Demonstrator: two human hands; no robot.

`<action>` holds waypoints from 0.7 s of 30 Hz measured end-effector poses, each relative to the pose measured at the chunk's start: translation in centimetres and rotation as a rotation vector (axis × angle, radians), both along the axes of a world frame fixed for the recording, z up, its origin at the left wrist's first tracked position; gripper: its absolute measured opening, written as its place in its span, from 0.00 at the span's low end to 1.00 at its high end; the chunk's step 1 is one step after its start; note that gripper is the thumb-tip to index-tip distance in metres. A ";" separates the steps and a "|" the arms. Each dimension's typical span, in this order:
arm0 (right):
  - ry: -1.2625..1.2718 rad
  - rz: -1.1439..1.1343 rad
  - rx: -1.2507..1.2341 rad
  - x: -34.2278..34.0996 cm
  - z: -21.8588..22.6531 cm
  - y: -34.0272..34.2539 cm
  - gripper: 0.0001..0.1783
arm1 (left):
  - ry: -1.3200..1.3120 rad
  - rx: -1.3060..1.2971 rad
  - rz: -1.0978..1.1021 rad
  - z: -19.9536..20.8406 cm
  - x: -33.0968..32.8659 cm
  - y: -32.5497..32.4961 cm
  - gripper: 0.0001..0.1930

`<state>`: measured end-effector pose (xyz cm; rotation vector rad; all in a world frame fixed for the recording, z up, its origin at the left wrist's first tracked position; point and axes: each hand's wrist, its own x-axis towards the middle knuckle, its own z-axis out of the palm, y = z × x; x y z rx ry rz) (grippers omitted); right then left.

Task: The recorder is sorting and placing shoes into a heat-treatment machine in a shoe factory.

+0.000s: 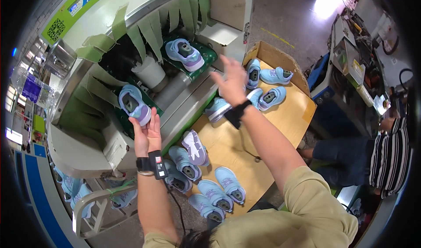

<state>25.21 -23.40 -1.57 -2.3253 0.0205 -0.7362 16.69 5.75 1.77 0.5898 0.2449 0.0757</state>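
Observation:
A light blue sneaker with a lilac heel (pixel 133 104) lies at the left side of the machine's opening. My left hand (pixel 148 136) cups its heel, with the thumb on one side and the fingers on the other. A second blue sneaker (pixel 184 54) rests on a green belt (pixel 199 72) deeper to the right, with no hand on it. My right hand (pixel 232 80) is blurred, raised over the far side of the board with fingers apart and nothing in them. Below it stand several blue sneakers, one of them (pixel 218 109) near my wrist.
The machine (pixel 175 103) has green hanging strips (pixel 151 37) over its opening. A wooden board (pixel 254 142) carries more sneakers, one on its side (pixel 195 148), beside a cardboard wall (pixel 280 59). A metal rack (pixel 94 208) stands lower left. At right is a person in a striped shirt (pixel 390 156).

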 end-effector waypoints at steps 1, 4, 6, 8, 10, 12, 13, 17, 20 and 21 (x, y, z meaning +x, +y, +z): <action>-0.081 -0.196 -0.094 -0.9 -3.1 -4.2 0.34 | 0.003 -0.005 0.001 0.0 -0.2 -0.9 0.32; 0.567 -0.639 0.055 -5.1 -10.2 -14.4 0.46 | 0.252 -0.015 -0.314 -0.9 -2.5 -1.3 0.35; 0.370 -0.563 0.449 -7.2 -16.3 -24.3 0.40 | 0.265 0.231 -0.432 -1.2 -4.5 -5.7 0.31; 0.457 -0.274 0.683 -8.8 -15.9 -22.3 0.35 | 0.291 0.557 -0.356 -1.8 -7.0 -5.9 0.26; 0.581 -0.060 0.571 -13.4 -12.1 -17.1 0.33 | 0.164 0.985 -0.170 -5.2 -8.5 -5.2 0.25; 0.437 0.099 0.293 -19.7 -14.2 -14.8 0.33 | 0.047 1.539 -0.176 -7.7 -8.7 -6.4 0.35; 0.479 0.122 0.310 -22.8 -13.7 -13.0 0.34 | -0.034 1.729 -0.214 -8.3 -8.9 -7.5 0.38; 0.586 0.343 0.344 -30.3 -11.2 -8.2 0.35 | 0.089 1.966 -0.451 -9.6 -9.7 -10.6 0.44; 0.603 0.306 0.353 -32.0 -10.7 -7.0 0.36 | 0.333 0.715 -0.266 -10.7 -9.8 -9.9 0.40; 0.583 0.272 0.417 -32.3 -11.4 -7.1 0.36 | 0.423 0.376 -0.270 -9.9 -10.2 -9.7 0.33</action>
